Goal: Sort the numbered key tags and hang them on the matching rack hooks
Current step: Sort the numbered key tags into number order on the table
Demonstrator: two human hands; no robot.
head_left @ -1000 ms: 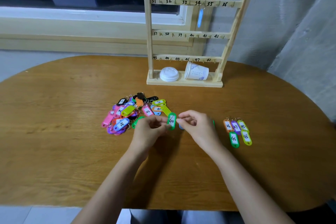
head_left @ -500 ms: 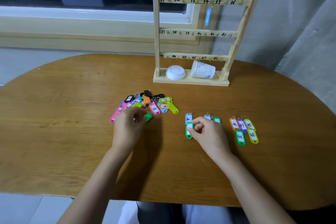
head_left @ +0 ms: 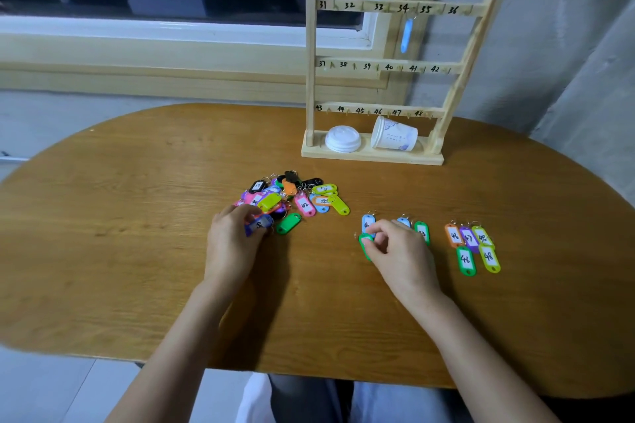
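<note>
Head view, item list. Key tags: light, stiff plastic slabs on loose metal rings, probably slippery when flat on wood; best pinched by the long edges or lifted by the ring. Unsorted pile [head_left: 295, 197] at 11 o'clock from tabletop [head_left: 137, 251] centre. Left grip [head_left: 230, 240]: fingers curled round a blue tag [head_left: 260, 224] at the pile's 7 o'clock edge. Right grip [head_left: 402, 251]: fingertips pinching a green tag [head_left: 365, 245] lying at its 9 o'clock side (number hidden). Sorted group [head_left: 472, 247], marked 46 to 48, at 3 o'clock. Rack [head_left: 378, 67] at 1 o'clock, one pale tag [head_left: 406, 34] hung
</note>
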